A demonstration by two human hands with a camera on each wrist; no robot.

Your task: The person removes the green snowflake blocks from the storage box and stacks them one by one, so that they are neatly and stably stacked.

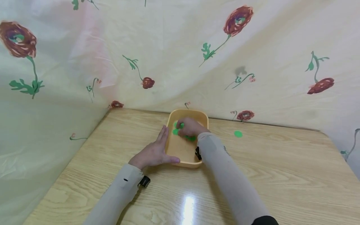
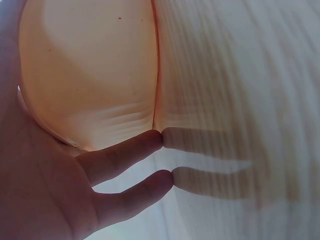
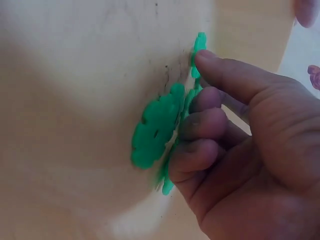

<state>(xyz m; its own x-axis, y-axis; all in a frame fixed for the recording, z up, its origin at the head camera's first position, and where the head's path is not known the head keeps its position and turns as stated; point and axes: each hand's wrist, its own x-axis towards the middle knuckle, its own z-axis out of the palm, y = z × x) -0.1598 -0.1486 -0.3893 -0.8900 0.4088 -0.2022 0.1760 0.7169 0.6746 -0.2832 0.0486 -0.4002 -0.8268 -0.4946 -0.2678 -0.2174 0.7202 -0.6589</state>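
Note:
My left hand [image 1: 153, 153] steadies a shallow orange-tan plastic tray [image 1: 187, 164]; its fingers lie straight along the left side and the thumb rests over the near-left corner. In the left wrist view, two fingertips of the left hand [image 2: 45, 185] touch the table beside the tray wall. Inside the tray, my right hand [image 1: 191, 126] has curled fingers. The right wrist view shows the thumb of the right hand [image 3: 255, 135] against a green scalloped disc [image 3: 198, 57], pinched at the fingertips. Another green scalloped disc [image 3: 156, 131] is close by, and more are partly hidden behind the fingers.
A single green disc [image 1: 238, 134] lies on the wooden table [image 1: 281, 162] right of the tray. Behind the tray's far end hangs a flower-patterned sheet [image 1: 168, 47], which also runs along the left side. Light glares on the tabletop near the front.

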